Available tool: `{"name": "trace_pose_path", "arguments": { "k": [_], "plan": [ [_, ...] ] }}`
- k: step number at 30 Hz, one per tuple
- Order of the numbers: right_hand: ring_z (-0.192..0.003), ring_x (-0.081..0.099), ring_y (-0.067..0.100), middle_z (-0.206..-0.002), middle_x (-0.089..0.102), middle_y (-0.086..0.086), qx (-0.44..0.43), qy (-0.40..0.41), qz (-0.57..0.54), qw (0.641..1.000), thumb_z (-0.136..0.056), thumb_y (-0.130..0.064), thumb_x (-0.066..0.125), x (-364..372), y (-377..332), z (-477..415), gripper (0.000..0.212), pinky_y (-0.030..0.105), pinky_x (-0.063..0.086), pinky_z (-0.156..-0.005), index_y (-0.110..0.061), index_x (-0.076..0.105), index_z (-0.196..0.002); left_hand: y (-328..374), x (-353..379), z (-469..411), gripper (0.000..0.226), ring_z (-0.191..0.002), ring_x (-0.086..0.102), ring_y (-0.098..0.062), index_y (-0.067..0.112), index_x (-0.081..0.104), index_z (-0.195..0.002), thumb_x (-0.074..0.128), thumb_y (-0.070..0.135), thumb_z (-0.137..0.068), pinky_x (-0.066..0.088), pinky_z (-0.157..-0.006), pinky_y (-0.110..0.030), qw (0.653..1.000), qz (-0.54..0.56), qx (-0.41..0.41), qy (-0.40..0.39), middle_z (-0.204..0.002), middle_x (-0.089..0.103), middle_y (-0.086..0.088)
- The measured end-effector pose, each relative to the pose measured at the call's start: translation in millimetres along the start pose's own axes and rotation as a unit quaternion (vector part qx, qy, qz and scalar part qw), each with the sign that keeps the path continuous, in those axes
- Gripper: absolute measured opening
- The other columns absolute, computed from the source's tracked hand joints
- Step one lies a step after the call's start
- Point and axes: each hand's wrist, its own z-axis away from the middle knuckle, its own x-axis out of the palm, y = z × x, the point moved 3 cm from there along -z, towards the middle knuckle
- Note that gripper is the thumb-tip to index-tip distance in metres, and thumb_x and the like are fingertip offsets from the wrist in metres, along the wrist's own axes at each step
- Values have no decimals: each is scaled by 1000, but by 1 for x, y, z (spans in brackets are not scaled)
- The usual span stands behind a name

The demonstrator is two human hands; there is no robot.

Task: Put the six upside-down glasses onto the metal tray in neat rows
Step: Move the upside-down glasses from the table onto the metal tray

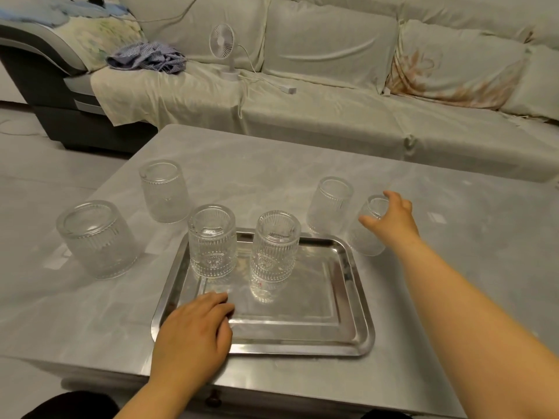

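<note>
A metal tray (348, 334) lies on the grey table near me. Two upside-down ribbed glasses stand in its far row, one at the left (212, 246) and one in the middle (273, 247). On the table stand a big glass at the far left (96, 238), one behind it (165, 192), one beyond the tray's right corner (329, 205), and the rightmost glass (366, 237). My right hand (393, 217) curls over the top of that rightmost glass, fingers around its base. My left hand (193, 331) rests flat on the tray's near left corner.
The marble-look table (453, 267) has bare room to the right of the tray. A sofa with a pale cover (332, 86) runs behind it, with a small white fan (222, 43) and a striped cloth (148, 57) on the seat.
</note>
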Motion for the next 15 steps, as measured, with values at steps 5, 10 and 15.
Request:
{"name": "trace_pose_path", "arguments": {
  "k": [5,10,15],
  "plan": [
    [-114,46,35,-139,30,15,-15,18,-19,1000,-71,-22,68,-6,1,5,69,38,39,-91,-15,30,-129,-1,2,0,40,-74,72,-16,15,73,-71,34,25,-69,58,-60,-32,1000,-11,-2,14,-81,76,-1],
    [-113,45,26,-135,34,13,-71,56,-91,992,-70,-18,70,-22,-8,26,67,32,37,-88,-17,34,-127,-1,2,1,40,-73,72,-16,16,73,-71,34,25,-69,58,-59,-32,1000,-13,-6,19,-80,76,0],
    [-104,41,11,-124,39,1,-165,-60,-130,976,-68,-19,73,-21,-32,60,69,14,35,-79,-25,35,-125,1,2,1,41,-75,72,-18,15,74,-70,34,25,-68,58,-59,-34,999,-22,-7,23,-80,76,-1]
  ]
}}
